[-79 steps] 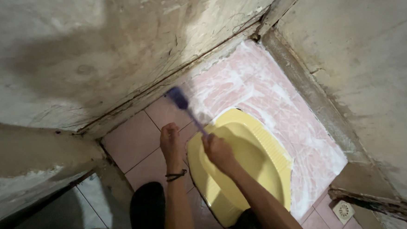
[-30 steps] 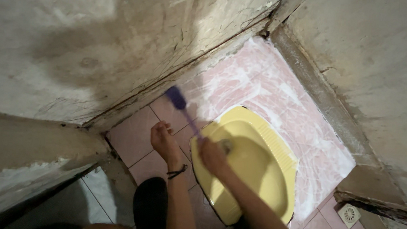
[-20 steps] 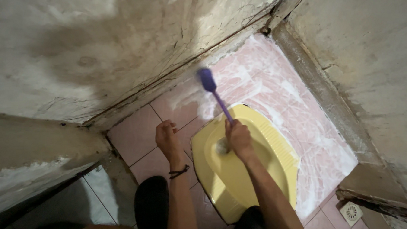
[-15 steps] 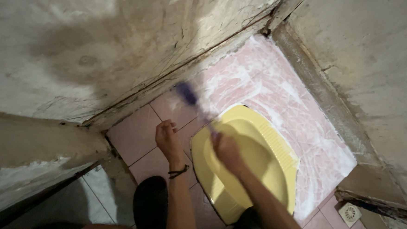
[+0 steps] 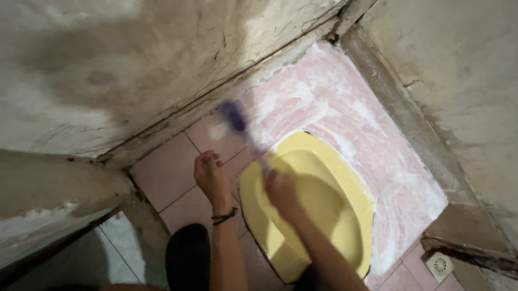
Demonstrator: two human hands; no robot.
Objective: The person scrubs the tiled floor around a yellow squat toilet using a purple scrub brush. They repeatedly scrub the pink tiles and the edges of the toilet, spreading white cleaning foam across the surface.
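Note:
A yellow squat toilet pan is set into a pink tiled floor covered with white soap foam at the far end. My right hand is shut on the handle of a purple brush, blurred by motion, its head on the foamy tiles left of the pan near the wall base. My left hand, with a dark band at the wrist, hovers with loosely curled fingers over the tiles beside the pan and holds nothing.
Rough stained cement walls close in on the left and right, meeting at a corner at the top. A round white floor drain lies at the lower right. My dark-clothed knees are at the bottom.
The brush has swept back and forth over the foamy tiles, swinging right toward the pan's far rim, then back left near the wall. My left hand has stayed nearly still.

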